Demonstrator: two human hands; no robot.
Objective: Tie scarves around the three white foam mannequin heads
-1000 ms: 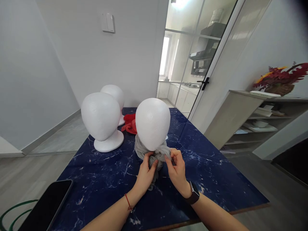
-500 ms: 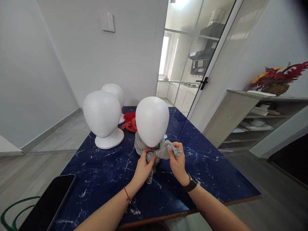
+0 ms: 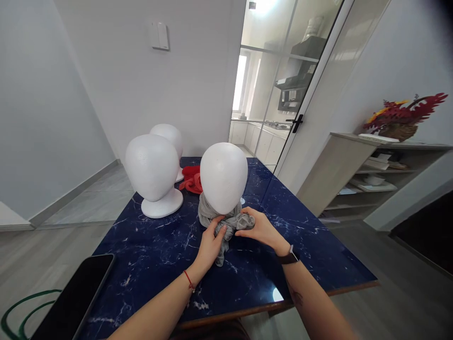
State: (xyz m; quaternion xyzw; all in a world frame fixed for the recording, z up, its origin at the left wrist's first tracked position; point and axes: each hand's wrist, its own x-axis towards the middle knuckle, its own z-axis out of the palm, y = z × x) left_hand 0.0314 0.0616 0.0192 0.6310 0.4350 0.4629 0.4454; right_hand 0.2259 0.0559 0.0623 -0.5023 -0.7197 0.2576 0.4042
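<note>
A white foam mannequin head [image 3: 223, 177] stands near the middle of the dark blue marbled table [image 3: 159, 255], with a grey scarf [image 3: 226, 224] wrapped round its neck. My left hand [image 3: 211, 243] pinches the scarf's front fold just below the head, and a loose end hangs beneath it. My right hand [image 3: 260, 229] grips the bunched scarf end at the right of the neck. A black watch sits on my right wrist and a red string on my left.
Two more white foam heads [image 3: 152, 172] stand at the back left, with a red cloth [image 3: 192, 179] behind the wrapped head. A black phone [image 3: 76, 297] lies at the table's near left corner. A glass door and a shelf with flowers [image 3: 403, 120] are on the right.
My right hand pulled the scarf end out to the right, then brought it back in against the neck and turned palm down. My left hand kept its hold.
</note>
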